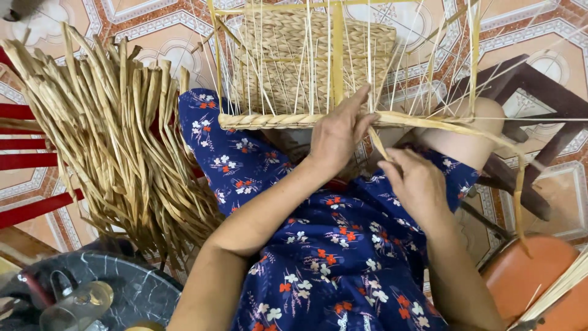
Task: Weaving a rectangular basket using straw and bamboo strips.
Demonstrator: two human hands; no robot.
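- A half-woven basket (306, 61) of dried straw-coloured fibre rests across the person's lap, tipped away from the camera so its braided rim (269, 120) faces the hands; thin upright stakes (294, 37) fan out past the top of the view, leaving the working edge open and within reach.
- A thick bundle of flat dried strands (116, 141) is draped over a red slatted chair (30, 153) on the person's left, just beside the knee, apparently kept close as a supply; it crowds that side, with little free room between it and the basket.
- A dark wooden stool (539, 122) stands to the right on the patterned tile floor (533, 30), and an orange seat (539, 276) lies near the right elbow, leaving only a narrow gap there.
- The left hand (337, 132) lies flat against the rim, fingers spread and pressed on the weave near a wider upright slat (337, 55), seemingly to steady it.
- The right hand (416, 181) is pressed together on a single flat strand (441, 125), pinching it where it leaves the rim; the strand's free end trails right and hangs down past the stool.
- A dark marbled tray (135, 288) holding a glass (79, 303) sits at lower left, well apart from the work.
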